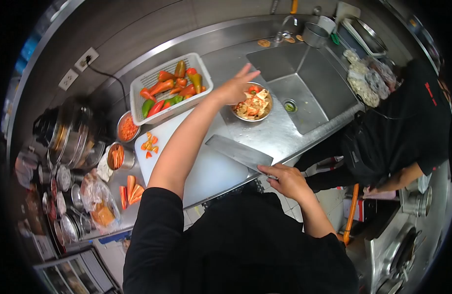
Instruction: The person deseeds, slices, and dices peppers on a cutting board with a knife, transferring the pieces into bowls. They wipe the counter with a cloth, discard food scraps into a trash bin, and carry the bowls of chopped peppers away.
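Note:
My left hand (234, 89) reaches across the counter to the left rim of a metal bowl (255, 109), fingers spread, with no object visible in it. Pepper scraps, pale cores and seeds, fill that bowl. In my right hand (288, 182) is the handle of a cleaver (241, 153), its wide blade lying flat over the right part of a white cutting board (206, 171). Small orange-red pepper pieces (150, 143) sit at the board's left. Behind it, a white plastic basket (137, 93) holds red, orange and green peppers (162, 87).
A steel sink (309, 93) lies right of the bowl. Diced orange bits fill a bowl (128, 126) on the left, near a metal container (129, 159) and cut pepper strips (131, 190). Another person in black (397, 127) stands at the right.

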`<state>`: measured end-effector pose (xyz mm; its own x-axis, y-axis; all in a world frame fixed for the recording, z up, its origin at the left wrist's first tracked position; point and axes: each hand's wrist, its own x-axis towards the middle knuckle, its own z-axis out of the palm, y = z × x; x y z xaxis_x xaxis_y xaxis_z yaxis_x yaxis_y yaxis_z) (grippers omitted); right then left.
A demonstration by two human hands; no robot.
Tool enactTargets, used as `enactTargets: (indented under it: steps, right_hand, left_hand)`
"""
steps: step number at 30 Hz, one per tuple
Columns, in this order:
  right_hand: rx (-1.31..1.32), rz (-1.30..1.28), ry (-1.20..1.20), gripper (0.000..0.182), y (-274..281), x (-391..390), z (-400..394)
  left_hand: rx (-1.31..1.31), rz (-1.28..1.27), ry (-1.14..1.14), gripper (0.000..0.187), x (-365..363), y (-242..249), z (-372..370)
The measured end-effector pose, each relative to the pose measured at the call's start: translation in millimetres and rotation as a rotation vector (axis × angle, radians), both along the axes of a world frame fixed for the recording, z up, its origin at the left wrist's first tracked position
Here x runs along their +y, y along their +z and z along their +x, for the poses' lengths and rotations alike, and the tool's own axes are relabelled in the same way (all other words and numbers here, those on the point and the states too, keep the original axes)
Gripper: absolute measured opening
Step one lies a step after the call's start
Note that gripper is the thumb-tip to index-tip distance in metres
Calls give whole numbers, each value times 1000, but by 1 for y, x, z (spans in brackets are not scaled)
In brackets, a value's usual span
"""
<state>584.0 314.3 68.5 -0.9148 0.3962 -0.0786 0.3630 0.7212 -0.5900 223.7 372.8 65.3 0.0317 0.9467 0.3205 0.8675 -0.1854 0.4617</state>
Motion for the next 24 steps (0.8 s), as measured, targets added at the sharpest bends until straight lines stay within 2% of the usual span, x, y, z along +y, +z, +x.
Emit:
enactTargets:
  steps: [3,4,5,6,7,8,10,11,13,15,16,18,19,21,23,24]
  right_hand:
    - [-20,-78,73,53,-4,-10,-8]
    - [18,-119,58,51,-3,-14,-11]
    - [55,-162,46,49,-3,-17,-14]
    - [7,-216,20,46,-4,-19,-18]
    - [27,-286,-5,46,-3,-22,-24]
    - [-10,-321,-14,47,-4,-24,-31]
    - [-68,-368,-31,47,-2,-29,-45]
    - [-69,-369,-6,47,-7,-30,-53]
    - [-172,-678,-105,48,-24,-31,-69]
    - [-199,-669,-76,45,-32,-30,-81]
    - [-237,-539,-21,42,-39,-27,-84]
    - [-292,-274,85,36,-46,-20,-87]
    - [-299,-262,101,36,-44,-20,-88]
    - [-334,4,129,34,-36,-19,-91]
    - [-359,-52,135,33,-35,-17,-98]
    - [-344,-107,139,32,-32,-20,-101]
  left_hand:
    - [-108,-97,45,84,-30,18,-8]
    - [-188,-116,50,73,-50,38,-15]
    - [-199,-130,96,73,-73,56,-25]
    - [-271,-119,137,63,-99,73,-37]
    - [-337,-104,174,54,-126,84,-48]
    - [-337,-110,213,54,-155,88,-57]
    - [-324,34,353,36,-218,94,-62]
    - [-317,-21,439,33,-249,86,-60]
    - [-280,-230,568,28,-306,60,-43]
    - [-249,-454,631,26,-349,30,-7]
    - [-254,-529,652,28,-367,9,14]
    - [-119,-303,666,29,-398,-53,45]
    - [-129,-294,682,29,-404,-73,52]
    - [14,-128,831,36,-407,-93,62]
    - [-9,-80,912,35,-409,-100,59]
    - [-22,-56,877,35,-412,-101,54]
